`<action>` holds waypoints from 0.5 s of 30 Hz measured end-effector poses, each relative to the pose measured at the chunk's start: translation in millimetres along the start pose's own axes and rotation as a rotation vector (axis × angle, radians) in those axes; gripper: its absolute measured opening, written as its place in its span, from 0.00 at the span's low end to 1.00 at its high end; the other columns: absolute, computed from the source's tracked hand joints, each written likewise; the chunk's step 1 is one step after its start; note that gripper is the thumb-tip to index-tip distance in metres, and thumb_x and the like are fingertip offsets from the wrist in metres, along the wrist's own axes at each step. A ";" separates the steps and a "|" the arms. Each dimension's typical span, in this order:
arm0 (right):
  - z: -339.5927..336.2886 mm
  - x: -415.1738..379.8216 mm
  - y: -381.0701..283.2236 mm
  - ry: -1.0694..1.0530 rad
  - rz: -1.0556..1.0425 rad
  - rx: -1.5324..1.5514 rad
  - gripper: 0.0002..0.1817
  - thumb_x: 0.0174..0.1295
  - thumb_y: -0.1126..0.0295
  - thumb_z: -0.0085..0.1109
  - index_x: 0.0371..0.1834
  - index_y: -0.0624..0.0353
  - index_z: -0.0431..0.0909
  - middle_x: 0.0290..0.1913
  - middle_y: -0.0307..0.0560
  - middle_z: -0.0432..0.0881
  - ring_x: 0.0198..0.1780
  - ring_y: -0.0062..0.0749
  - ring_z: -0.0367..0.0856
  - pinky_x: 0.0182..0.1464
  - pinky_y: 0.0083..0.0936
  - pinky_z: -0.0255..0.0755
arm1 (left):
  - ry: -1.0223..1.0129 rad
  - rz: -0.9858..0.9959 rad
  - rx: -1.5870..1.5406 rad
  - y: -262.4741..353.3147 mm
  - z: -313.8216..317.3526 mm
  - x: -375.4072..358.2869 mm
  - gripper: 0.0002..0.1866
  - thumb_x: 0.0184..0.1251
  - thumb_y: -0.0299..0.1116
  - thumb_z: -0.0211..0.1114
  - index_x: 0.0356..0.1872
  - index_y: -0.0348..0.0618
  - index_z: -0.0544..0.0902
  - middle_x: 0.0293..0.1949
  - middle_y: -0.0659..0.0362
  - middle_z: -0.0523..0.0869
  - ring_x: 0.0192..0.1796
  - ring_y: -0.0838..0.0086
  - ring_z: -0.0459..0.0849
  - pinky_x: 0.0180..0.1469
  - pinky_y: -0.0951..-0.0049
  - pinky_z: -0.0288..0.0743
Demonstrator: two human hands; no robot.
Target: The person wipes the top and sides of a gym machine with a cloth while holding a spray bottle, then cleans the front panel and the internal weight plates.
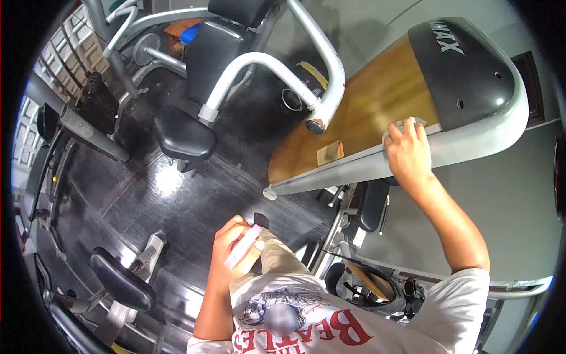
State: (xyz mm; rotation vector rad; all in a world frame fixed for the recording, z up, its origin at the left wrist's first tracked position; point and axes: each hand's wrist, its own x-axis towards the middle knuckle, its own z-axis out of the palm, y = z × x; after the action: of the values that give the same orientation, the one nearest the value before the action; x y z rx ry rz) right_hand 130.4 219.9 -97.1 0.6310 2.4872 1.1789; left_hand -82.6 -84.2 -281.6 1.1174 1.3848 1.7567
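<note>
My left hand [234,250] is curled in front of my body, its fingers closed around a slim, straight-edged pink object [243,246]. Up at the right, my right hand [407,148] bends its fingers over something small and pale [416,121], mostly hidden by the hand. It presses this at the silver lower edge of a tall machine cover [377,88], which has a yellow-brown panel and a black top lettered "MAX". On that same panel sits a small tan label [329,153].
A grey tubular handle [268,59] curves out beside the cover. Behind it stands a black padded seat [184,131] with its backrest. Another padded bench [122,278] is at lower left. A black bag [377,295] lies to my right, and dark flooring [194,200] stretches between the machines.
</note>
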 end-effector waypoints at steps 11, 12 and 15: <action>141.3 19.5 -167.0 -0.313 -0.243 0.203 0.16 0.66 0.61 0.58 0.47 0.52 0.94 0.55 0.40 0.83 0.68 0.48 0.71 0.73 0.55 0.60 | 0.045 -0.115 0.143 -17.1 -19.6 -14.0 0.09 0.54 0.25 0.75 0.32 0.36 0.82 0.29 0.57 0.77 0.28 0.69 0.74 0.31 0.70 0.66; 158.8 24.1 -188.1 -0.377 -0.280 0.220 0.17 0.68 0.61 0.56 0.51 0.51 0.93 0.59 0.40 0.82 0.69 0.47 0.70 0.74 0.55 0.59 | 0.063 -0.132 0.174 -15.3 -23.1 -15.8 0.10 0.53 0.25 0.76 0.32 0.36 0.82 0.29 0.57 0.77 0.29 0.68 0.75 0.31 0.69 0.67; 208.6 37.5 -244.6 -0.457 -0.350 0.271 0.19 0.72 0.60 0.54 0.56 0.49 0.91 0.65 0.39 0.81 0.72 0.46 0.69 0.74 0.53 0.59 | 0.148 -0.193 0.205 -15.6 -32.8 -23.4 0.10 0.53 0.24 0.76 0.33 0.37 0.83 0.30 0.56 0.80 0.30 0.67 0.78 0.33 0.70 0.70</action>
State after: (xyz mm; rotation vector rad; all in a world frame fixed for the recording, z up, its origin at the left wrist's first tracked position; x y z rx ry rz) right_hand 131.9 236.5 -420.4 0.4423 2.2487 0.5059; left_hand -102.0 -114.8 -305.0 0.9356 1.7339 1.6126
